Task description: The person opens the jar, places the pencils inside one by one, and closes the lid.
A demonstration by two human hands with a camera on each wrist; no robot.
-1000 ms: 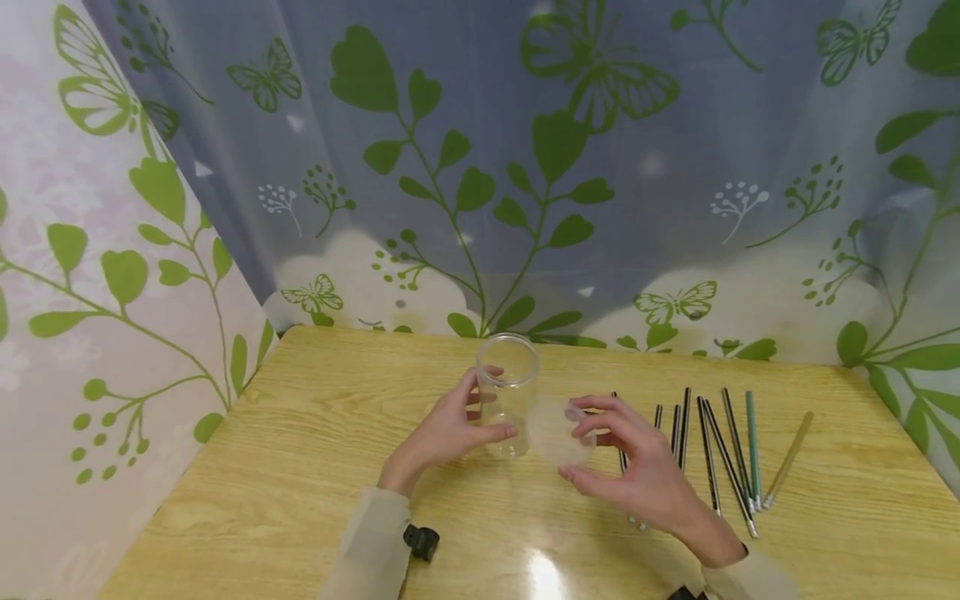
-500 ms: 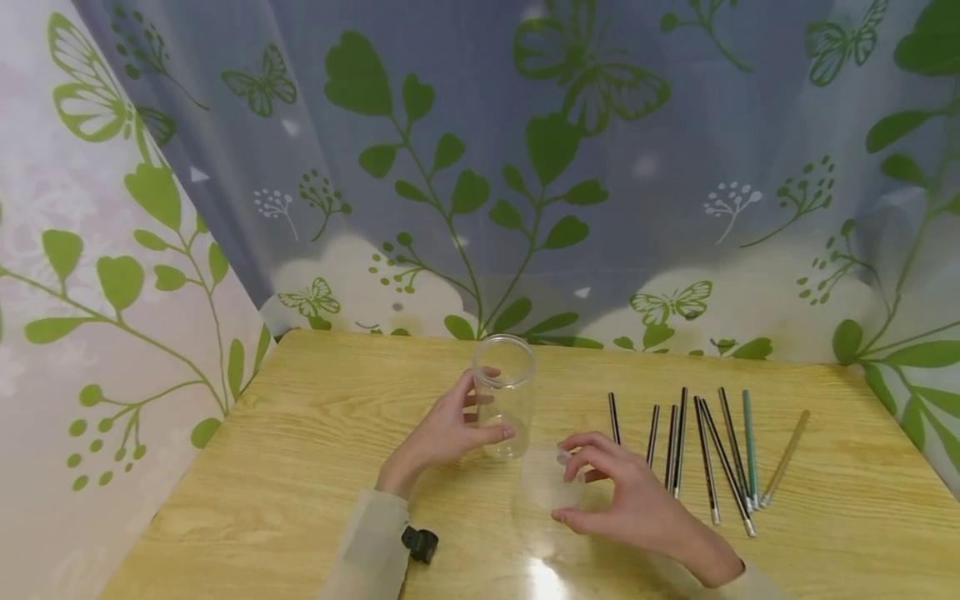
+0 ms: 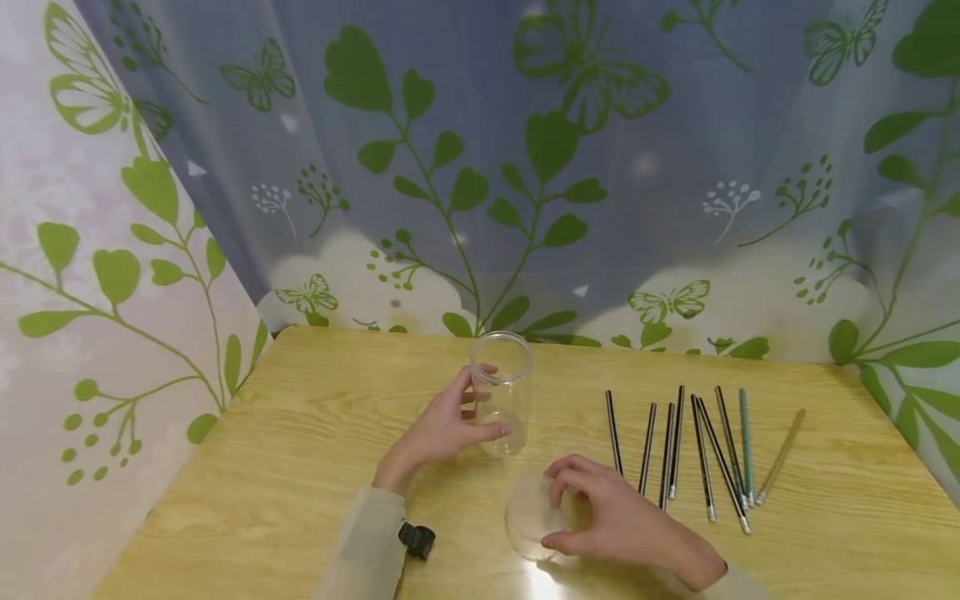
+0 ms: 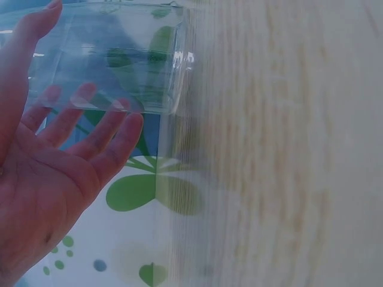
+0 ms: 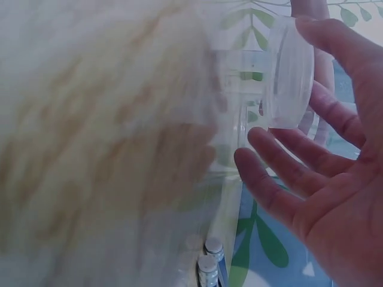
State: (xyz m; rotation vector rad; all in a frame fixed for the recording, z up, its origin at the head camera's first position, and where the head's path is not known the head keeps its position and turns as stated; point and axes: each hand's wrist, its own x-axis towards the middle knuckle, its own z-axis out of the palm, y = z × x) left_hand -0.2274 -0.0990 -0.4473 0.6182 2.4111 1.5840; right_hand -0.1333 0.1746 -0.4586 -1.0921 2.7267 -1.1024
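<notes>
Head view, jar: the clear jar [image 3: 516, 402] stands upright on the wooden table [image 3: 315, 417], left of the pencils, long axis vertical, round mouth pointing up.
Head view, left hand: the left hand [image 3: 444, 427] grips the jar from its left side, thumb across the near wall, fingers curved behind.
Head view, right hand: the right hand [image 3: 617, 515] holds the translucent lid [image 3: 527, 518] at its right edge, between thumb and curved fingers.
Head view, lid: nearer the person than the jar and apart from it, broad face turned up; whether it touches the table I cannot tell.
Head view, pencils: the pencils [image 3: 707, 467] lie spread to the right, long axes running away from the person, silver-banded ends nearest; most are dark, one green, one yellowish.
Head view, backdrop: a leaf-and-butterfly curtain [image 3: 480, 167] hangs behind the table.
Left wrist view, jar: appears sideways, axis across the picture, base towards the table on the right; thumb and fingers lie on opposite sides.
Right wrist view, lid: seen edge-on in the hand's grasp, ribbed rim facing the table; two pencil ends show below.
</notes>
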